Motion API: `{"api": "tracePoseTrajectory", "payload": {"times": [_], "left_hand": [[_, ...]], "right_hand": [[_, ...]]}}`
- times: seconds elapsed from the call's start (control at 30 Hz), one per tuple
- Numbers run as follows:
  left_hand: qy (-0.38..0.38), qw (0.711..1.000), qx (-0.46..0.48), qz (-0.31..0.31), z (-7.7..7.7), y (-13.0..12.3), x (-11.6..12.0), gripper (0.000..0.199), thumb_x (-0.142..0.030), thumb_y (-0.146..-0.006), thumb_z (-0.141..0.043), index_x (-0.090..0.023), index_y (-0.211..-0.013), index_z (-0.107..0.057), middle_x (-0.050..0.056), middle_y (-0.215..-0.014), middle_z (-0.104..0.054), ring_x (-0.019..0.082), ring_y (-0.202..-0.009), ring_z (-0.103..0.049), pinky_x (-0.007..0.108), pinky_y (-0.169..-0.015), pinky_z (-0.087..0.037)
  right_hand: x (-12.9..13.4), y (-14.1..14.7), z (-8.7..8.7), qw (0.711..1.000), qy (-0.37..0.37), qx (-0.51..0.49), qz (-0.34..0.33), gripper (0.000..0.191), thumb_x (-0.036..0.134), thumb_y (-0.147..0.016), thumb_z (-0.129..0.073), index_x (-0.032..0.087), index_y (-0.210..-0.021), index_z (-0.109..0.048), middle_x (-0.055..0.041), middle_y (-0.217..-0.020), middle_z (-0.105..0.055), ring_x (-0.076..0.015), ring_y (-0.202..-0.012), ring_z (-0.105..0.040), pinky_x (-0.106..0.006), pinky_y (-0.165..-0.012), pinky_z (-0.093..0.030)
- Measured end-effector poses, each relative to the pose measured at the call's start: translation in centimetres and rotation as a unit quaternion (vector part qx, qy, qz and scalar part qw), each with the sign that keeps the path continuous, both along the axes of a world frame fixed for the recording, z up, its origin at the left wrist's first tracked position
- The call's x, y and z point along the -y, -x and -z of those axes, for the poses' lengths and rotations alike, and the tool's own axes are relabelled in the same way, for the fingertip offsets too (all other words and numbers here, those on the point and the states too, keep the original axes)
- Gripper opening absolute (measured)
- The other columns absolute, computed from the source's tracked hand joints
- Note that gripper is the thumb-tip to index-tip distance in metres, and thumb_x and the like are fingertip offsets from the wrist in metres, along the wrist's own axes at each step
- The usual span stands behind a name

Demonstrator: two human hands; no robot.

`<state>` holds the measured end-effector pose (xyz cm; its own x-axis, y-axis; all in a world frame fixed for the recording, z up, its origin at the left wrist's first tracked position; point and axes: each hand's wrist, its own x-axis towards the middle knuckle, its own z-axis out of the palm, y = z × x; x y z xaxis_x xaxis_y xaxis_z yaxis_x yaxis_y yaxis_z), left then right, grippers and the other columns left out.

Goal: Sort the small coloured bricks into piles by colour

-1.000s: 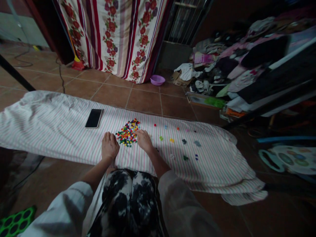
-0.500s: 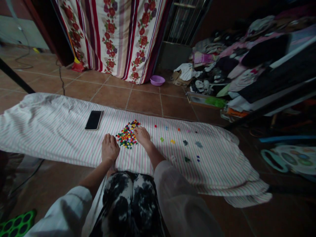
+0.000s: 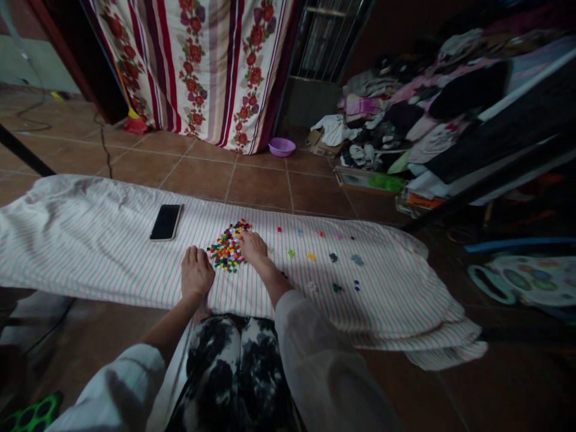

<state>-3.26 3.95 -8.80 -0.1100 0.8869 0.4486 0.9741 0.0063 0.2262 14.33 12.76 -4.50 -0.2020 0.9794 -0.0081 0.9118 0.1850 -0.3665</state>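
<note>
A pile of small multicoloured pieces (image 3: 228,248) lies on the striped cloth (image 3: 117,240). My right hand (image 3: 252,246) is at the pile's right edge, fingers pressed together; whatever they pinch is too small to make out. Just left of the pile my left hand (image 3: 197,270) rests on the cloth with its fingers together and curled, its palm hidden. Small groups sorted by colour are spread to the right, among them yellow pieces (image 3: 311,257), light green pieces (image 3: 291,254), grey pieces (image 3: 357,259) and dark green pieces (image 3: 337,288). A single red piece (image 3: 279,229) sits behind them.
A phone (image 3: 166,222) lies on the cloth at the left. Beyond the cloth, a purple basin (image 3: 281,147) stands on the tiled floor near a flowered curtain (image 3: 193,72). Clothes (image 3: 405,108) are heaped at the back right, behind a dark bar.
The whole view has shifted slightly, so the scene sits a little further left. Both hands remain beside the pile, with little visible movement.
</note>
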Motion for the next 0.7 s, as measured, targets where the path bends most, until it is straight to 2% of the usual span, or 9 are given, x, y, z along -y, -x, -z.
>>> {"api": "tracePoseTrajectory", "payload": {"times": [0.23, 0.47, 0.6, 0.7], "left_hand": [[-0.008, 1.000, 0.007, 0.007, -0.3, 0.0, 0.0, 0.021, -0.017, -0.090, -0.038, -0.013, -0.098, -0.056, 0.021, -0.116, -0.059, 0.035, -0.122, -0.051, 0.050, -0.100, -0.044], [-0.004, 1.000, 0.008, 0.013, -0.5, 0.0, 0.0, 0.020, -0.016, -0.089, -0.038, -0.013, -0.095, -0.056, 0.021, -0.108, -0.060, 0.035, -0.116, -0.052, 0.049, -0.097, -0.044], [0.009, 1.000, 0.016, 0.015, -0.8, 0.0, 0.0, 0.018, -0.016, -0.087, -0.040, -0.013, -0.094, -0.057, 0.020, -0.106, -0.059, 0.034, -0.114, -0.052, 0.048, -0.098, -0.043], [0.012, 1.000, 0.014, 0.014, -0.9, 0.0, 0.0, 0.018, -0.016, -0.087, -0.039, -0.014, -0.093, -0.056, 0.020, -0.104, -0.059, 0.034, -0.112, -0.052, 0.049, -0.096, -0.044]], "right_hand": [[0.6, -0.8, 0.4, 0.995, -0.045, -0.074, 0.038, 0.029, 0.019, -0.097, -0.044, 0.026, -0.108, -0.070, -0.0043, -0.115, -0.065, -0.0174, -0.099, -0.061, -0.027, -0.087, -0.046], [0.4, -6.5, 1.4, 0.986, -0.088, -0.126, 0.061, 0.030, 0.013, -0.092, -0.046, 0.023, -0.102, -0.073, -0.0054, -0.108, -0.067, -0.0177, -0.101, -0.061, -0.029, -0.094, -0.047], [0.3, -9.3, 1.6, 0.985, -0.082, -0.118, 0.093, 0.031, 0.011, -0.091, -0.048, 0.024, -0.102, -0.073, -0.0038, -0.107, -0.069, -0.0171, -0.100, -0.063, -0.029, -0.093, -0.047], [0.5, -10.2, 1.8, 0.987, -0.060, -0.105, 0.106, 0.030, 0.010, -0.090, -0.050, 0.024, -0.100, -0.074, -0.0034, -0.108, -0.071, -0.0170, -0.101, -0.064, -0.028, -0.091, -0.047]]}}
